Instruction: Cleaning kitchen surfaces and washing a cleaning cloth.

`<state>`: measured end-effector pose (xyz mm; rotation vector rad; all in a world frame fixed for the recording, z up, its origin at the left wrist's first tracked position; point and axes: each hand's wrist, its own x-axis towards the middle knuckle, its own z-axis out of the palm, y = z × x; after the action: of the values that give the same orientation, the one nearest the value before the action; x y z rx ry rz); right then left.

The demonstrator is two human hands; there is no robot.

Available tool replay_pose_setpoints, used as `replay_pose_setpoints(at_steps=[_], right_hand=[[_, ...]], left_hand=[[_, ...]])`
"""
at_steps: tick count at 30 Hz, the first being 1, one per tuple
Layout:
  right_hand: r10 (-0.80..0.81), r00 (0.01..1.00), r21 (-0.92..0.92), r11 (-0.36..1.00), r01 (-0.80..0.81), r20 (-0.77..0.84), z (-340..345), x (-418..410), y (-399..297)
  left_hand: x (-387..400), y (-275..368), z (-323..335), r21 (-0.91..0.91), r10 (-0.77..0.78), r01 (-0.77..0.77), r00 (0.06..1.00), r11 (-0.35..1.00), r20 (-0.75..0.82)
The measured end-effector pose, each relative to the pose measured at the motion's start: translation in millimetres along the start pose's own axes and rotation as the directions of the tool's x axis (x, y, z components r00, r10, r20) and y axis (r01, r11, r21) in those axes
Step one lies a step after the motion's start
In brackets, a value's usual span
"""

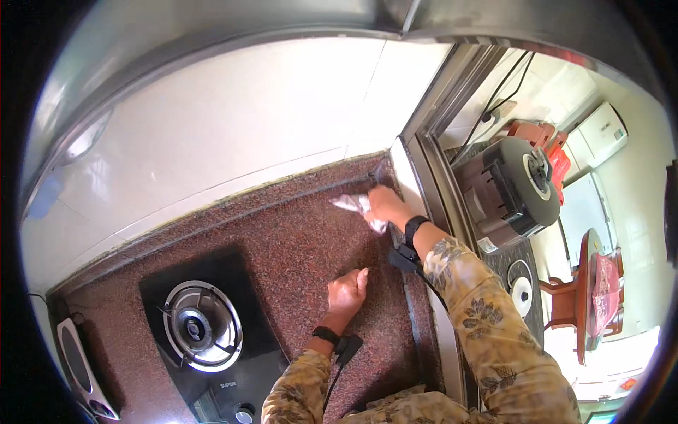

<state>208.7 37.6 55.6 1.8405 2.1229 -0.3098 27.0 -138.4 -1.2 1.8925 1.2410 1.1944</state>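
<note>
My right hand (389, 205) grips a crumpled whitish cloth (352, 202) at the far right corner of the speckled red-brown granite countertop (304, 238). The cloth lies against the stone, close to where the raised stone edging meets the side wall. Nearer to me, my left hand (347, 291) is curled into a fist above or on the counter, its thumb sticking out; nothing shows in it. Whether this fist rests on the stone is hard to tell. Both wrists wear black straps with small cabled devices.
Left of my hands, a black glass gas hob (254, 318) with one round burner (195, 329) is set on the counter. A white-framed oblong object (85, 368) stands farther left. Beyond the window frame (437, 175) on the right sit a large lidded cooker (503, 191) and a white-knobbed lid (522, 297).
</note>
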Motion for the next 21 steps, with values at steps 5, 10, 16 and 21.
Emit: replay_pose_setpoints(at_steps=[5, 10, 16, 21], right_hand=[[-0.038, 0.943, 0.059, 0.998, 0.019, 0.330, -3, -56, -37], [-0.155, 0.939, 0.096, 0.987, 0.132, 0.307, -11, -88, -19], [-0.217, 0.960, 0.426, 0.896, 0.123, 0.179, -52, -122, -19], [-0.122, 0.968, 0.577, 0.816, -0.028, 0.221, -78, -146, -3]], left_hand=[[-6, -4, -9, 0.008, -0.021, 0.021, 0.999, 1.000, -0.028], [-1, 4, 2, 0.043, 0.010, -0.009, 1.000, 0.999, -0.025], [-7, -3, 3, 0.085, -0.018, 0.019, 1.000, 0.996, -0.016], [-1, -2, 3, 0.102, 0.006, -0.002, 0.999, 0.995, -0.041]])
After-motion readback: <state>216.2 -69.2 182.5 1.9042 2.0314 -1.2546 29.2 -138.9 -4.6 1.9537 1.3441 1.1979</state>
